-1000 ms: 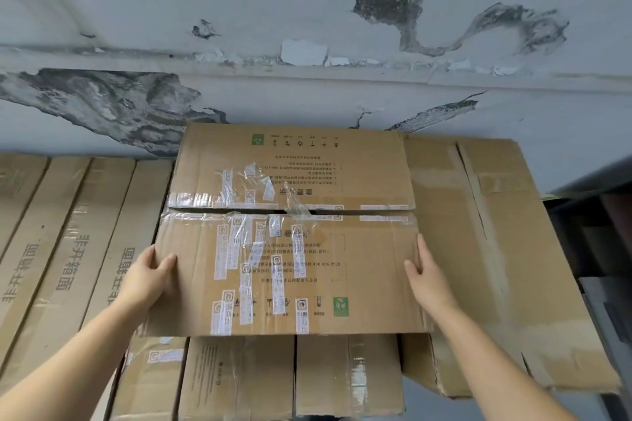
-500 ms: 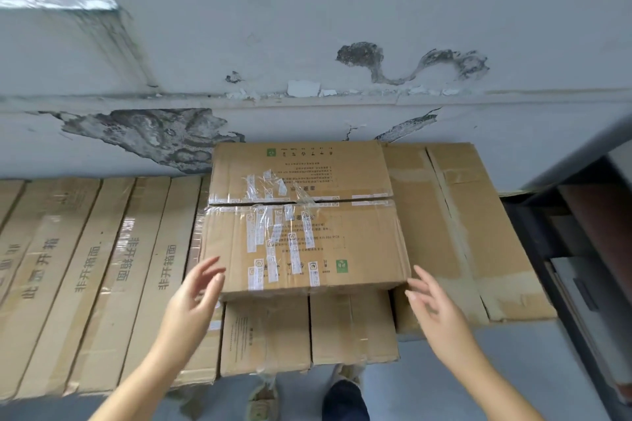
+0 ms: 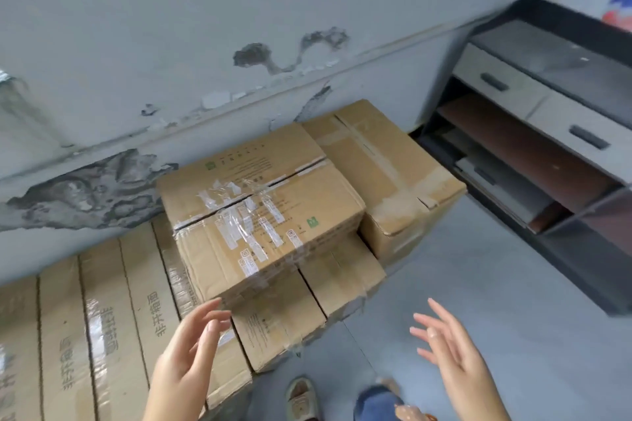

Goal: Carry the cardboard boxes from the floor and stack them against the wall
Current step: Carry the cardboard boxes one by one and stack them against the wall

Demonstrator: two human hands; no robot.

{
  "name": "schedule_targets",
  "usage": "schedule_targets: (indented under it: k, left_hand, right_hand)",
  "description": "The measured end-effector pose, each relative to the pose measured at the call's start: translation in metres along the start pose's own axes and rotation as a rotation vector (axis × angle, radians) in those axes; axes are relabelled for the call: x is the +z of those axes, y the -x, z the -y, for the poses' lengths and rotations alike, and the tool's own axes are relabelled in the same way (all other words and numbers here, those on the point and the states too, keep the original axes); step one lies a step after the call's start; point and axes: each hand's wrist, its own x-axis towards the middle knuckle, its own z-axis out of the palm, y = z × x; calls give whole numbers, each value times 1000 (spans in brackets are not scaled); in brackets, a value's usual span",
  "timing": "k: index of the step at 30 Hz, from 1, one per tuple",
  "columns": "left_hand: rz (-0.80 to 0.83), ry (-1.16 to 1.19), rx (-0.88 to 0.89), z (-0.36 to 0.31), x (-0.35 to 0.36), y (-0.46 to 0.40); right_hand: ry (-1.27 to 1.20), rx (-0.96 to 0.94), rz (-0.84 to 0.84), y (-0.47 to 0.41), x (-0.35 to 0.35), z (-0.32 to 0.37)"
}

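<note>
while both hands hang free at the bottom of the frame, the taped cardboard box (image 3: 263, 215) sits at centre, on top of the lower boxes (image 3: 307, 304) and close to the wall (image 3: 171, 44); whether its far edge touches the wall cannot be told. left hand (image 3: 186, 357), lower left of centre: fingers straight and spread, grip released, holding nothing, fingertips just beside the near corner of the taped cardboard box; contact cannot be told. right hand (image 3: 453, 357), lower right: fingers spread and relaxed, grip released, holding nothing, well apart from every box, over the grey floor (image 3: 478, 267). taped cardboard box: brown, flaps closed, many strips of clear tape and small white labels across the top seam, a small green mark near its right edge. plain box (image 3: 383, 164), right of centre: brown, taped seam, just beside the taped cardboard box and against the wall. long flat cartons (image 3: 102, 318), lower left: lying side by side, printed lettering, glossy tape. wall: pale, paint peeled in dark patches. dark cabinet (image 3: 547, 133), upper right: two pale drawers with dark handles, open shelves below. bottom centre: a shoe (image 3: 301, 398) and a blue trouser leg (image 3: 376, 403).
</note>
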Motion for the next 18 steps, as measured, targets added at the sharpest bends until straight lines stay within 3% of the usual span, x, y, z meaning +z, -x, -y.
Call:
schedule_targets:
  k: [10, 18]
  left_hand:
    - [541, -82, 178, -46, 94, 41]
    - [1008, -120, 317, -70, 224, 174]
  right_hand:
    - [-180, 68, -507, 135, -85, -30]
    - [-264, 231, -974, 318, -175, -110]
